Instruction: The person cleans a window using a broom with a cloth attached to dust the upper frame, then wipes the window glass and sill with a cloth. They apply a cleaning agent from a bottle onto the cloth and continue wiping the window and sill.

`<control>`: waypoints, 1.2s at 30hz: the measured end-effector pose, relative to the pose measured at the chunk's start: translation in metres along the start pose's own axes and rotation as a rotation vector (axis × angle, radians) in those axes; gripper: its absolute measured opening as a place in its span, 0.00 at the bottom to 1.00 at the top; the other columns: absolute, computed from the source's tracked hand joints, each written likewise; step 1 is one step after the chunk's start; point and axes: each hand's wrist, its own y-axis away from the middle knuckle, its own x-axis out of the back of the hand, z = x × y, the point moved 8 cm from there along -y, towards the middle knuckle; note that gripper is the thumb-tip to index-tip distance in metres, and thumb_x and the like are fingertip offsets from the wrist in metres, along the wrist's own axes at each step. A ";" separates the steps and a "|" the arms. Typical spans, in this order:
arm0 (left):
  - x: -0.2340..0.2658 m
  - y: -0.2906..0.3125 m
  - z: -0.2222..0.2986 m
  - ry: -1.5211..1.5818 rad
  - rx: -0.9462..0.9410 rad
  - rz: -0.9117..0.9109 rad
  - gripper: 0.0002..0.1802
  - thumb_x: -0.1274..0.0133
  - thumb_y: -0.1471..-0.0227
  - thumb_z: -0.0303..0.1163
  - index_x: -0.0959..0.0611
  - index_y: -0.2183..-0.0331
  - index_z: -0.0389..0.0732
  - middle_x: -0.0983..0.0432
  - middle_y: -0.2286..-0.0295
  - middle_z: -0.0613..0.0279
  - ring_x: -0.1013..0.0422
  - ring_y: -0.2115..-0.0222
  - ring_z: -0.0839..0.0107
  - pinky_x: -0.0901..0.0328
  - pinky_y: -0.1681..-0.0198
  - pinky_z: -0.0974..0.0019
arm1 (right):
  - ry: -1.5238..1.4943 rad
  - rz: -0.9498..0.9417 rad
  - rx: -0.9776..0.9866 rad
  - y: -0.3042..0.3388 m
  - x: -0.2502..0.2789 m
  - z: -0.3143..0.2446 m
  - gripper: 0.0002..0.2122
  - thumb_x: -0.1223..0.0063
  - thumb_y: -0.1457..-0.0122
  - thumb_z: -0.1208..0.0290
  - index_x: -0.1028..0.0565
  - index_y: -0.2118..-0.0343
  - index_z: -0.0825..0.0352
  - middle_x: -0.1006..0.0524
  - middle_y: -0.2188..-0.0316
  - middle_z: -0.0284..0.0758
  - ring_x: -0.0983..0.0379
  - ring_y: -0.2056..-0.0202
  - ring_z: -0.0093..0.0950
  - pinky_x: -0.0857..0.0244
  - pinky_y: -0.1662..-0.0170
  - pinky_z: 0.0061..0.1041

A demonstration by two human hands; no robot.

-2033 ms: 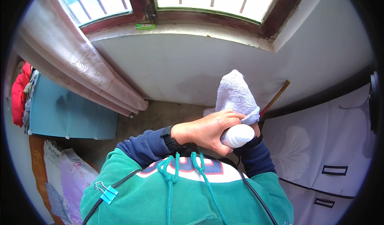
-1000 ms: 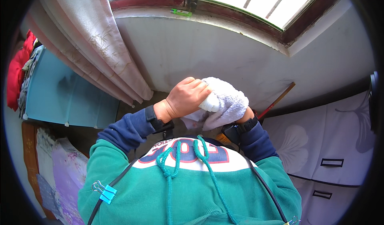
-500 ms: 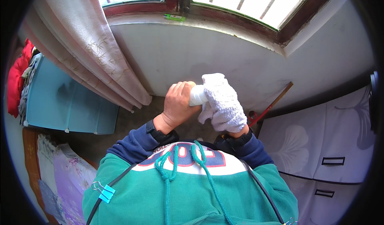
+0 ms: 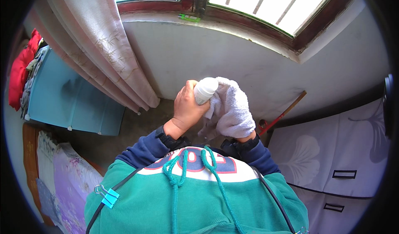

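A small white bottle with a rounded white cap is gripped in my left hand, fingers wrapped round its body, the cap pointing up and away from me. A pale, fluffy towel hangs over my right hand, which holds it from inside; only the wrist shows below the cloth and the fingers are hidden. One edge of the towel lies right beside the bottle, and a fold hangs down between my hands.
A wall and barred window are ahead, with a green packet on the sill. A curtain and a blue storage cabinet stand left, near a floral bedcover. At right are a grey fabric-covered cabinet and a red-and-wood stick.
The bottle has tilted upward in my left hand, so its cap now shows. The towel has moved off the bottle's end to its right side.
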 end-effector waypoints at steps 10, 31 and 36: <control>-0.024 0.002 -0.007 0.128 0.215 -0.307 0.28 0.38 0.62 0.32 0.32 0.59 0.38 0.28 0.63 0.50 0.32 0.60 0.48 0.37 0.56 0.55 | 0.920 -0.071 0.537 -0.001 -0.034 -0.033 0.20 0.45 0.74 0.75 0.29 0.69 0.66 0.29 0.68 0.45 0.34 0.65 0.46 0.38 0.61 0.34; -0.043 0.007 -0.008 0.355 0.242 -0.925 0.32 0.41 0.68 0.31 0.28 0.55 0.35 0.25 0.65 0.56 0.30 0.63 0.64 0.36 0.57 0.64 | 0.743 -0.220 0.308 -0.012 -0.014 -0.010 0.14 0.51 0.52 0.78 0.29 0.60 0.69 0.32 0.64 0.45 0.33 0.62 0.41 0.36 0.58 0.31; -0.030 -0.001 0.001 -0.183 -0.019 -0.598 0.27 0.40 0.70 0.30 0.27 0.64 0.30 0.25 0.68 0.46 0.28 0.63 0.50 0.33 0.60 0.57 | 1.036 -0.209 0.602 -0.005 -0.033 -0.022 0.15 0.50 0.56 0.77 0.27 0.61 0.68 0.31 0.69 0.43 0.34 0.64 0.41 0.38 0.59 0.34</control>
